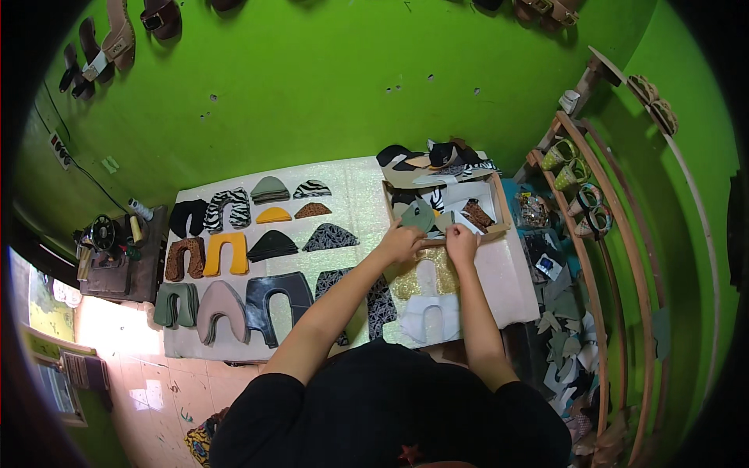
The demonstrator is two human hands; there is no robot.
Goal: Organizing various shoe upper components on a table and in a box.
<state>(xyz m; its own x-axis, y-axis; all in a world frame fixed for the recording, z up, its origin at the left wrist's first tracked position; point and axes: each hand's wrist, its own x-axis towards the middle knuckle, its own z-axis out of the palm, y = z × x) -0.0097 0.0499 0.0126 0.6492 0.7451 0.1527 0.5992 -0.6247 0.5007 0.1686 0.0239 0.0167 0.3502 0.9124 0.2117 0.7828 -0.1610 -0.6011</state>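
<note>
My left hand [401, 242] is at the front edge of a shallow box [388, 204], its fingers closed on a grey-green cut piece [419, 216] of leather-like material. Just to the right, my right hand [463, 242] has its fingers drawn together at a smaller grey-green piece [445, 222]. The fingertips are small in view, so the exact grip is hard to see. Inside the box lie a brown spotted piece [475, 215], zebra-striped scraps and white ones. Below my hands, a glittery gold U-shaped piece [445, 282] and a white U-shaped piece [431, 318] rest on the table.
Stacks of cut pieces stand in rows on the table [351, 187], including yellow U-shapes [225, 254] and black half-rounds [272, 246]. More scraps [437, 160] pile behind the box. A wooden rack [616, 257] with sandals stands at right; a sewing machine [105, 234] at left.
</note>
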